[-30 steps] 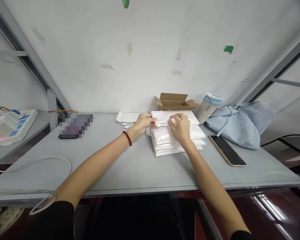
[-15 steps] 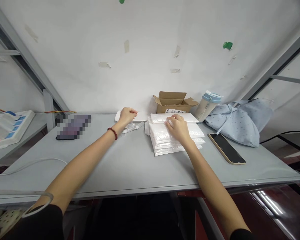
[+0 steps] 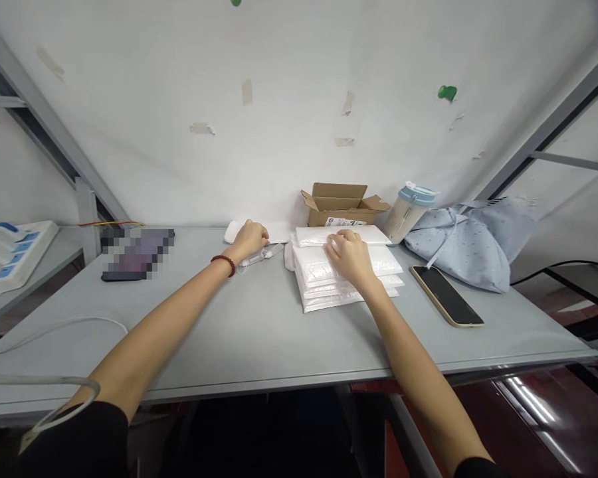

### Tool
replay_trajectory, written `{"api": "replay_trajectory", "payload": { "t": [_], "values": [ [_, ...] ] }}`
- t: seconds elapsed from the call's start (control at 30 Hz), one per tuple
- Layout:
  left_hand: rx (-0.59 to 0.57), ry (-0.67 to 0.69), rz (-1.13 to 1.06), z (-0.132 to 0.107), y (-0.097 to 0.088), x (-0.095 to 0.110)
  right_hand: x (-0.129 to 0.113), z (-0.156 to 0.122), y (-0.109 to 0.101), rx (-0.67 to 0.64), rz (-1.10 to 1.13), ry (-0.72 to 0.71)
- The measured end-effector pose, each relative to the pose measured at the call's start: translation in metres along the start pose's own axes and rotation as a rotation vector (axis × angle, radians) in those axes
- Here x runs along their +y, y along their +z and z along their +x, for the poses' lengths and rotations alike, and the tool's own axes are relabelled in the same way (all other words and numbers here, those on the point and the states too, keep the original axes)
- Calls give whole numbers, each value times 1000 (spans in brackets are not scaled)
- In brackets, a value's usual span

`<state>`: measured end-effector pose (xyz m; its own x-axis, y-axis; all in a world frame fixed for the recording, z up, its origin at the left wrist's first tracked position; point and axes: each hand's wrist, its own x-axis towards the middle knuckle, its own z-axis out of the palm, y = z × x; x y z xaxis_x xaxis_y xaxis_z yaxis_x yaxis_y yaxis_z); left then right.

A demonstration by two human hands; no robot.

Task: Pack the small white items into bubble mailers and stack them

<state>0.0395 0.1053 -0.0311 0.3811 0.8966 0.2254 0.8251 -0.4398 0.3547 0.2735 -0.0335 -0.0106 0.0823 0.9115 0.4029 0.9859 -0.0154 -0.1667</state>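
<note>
My left hand (image 3: 252, 240) is at the back of the desk with its fingers curled down by a white paper-like strip (image 3: 279, 232). What is between those fingertips, if anything, is hidden. Small clear plastic pieces (image 3: 266, 253) lie just beside it. Several white padded bubble mailers (image 3: 323, 273) are stacked at the middle right. My right hand (image 3: 351, 257) lies on this stack, its bent fingers and thumb at the near edge of the top mailer (image 3: 313, 236).
Behind the stack stands an open cardboard box (image 3: 341, 202). To its right are a blue-lidded cup (image 3: 409, 212), a light blue cloth bag (image 3: 463, 245) and a phone (image 3: 447, 296). A blurred-out dark device (image 3: 137, 255) and a white cable (image 3: 64, 324) lie on the left.
My left hand has lowered slightly, toward the white strip and clear pieces. My right hand stays on the mailers. The whole view has shifted a little.
</note>
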Motion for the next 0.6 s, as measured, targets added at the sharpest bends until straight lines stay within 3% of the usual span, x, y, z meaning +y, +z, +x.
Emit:
{"api": "replay_trajectory", "payload": {
  "t": [0.2, 0.4, 0.6],
  "values": [
    [-45, 141, 231, -4, -4, 7, -2, 0, -2, -18, -16, 5],
    [-44, 156, 340, -5, -6, 12, -1, 0, 1, 19, -34, -8],
    [108, 106, 459, -6, -22, 7, 1, 0, 4, 42, -16, -27]
  ]
}}
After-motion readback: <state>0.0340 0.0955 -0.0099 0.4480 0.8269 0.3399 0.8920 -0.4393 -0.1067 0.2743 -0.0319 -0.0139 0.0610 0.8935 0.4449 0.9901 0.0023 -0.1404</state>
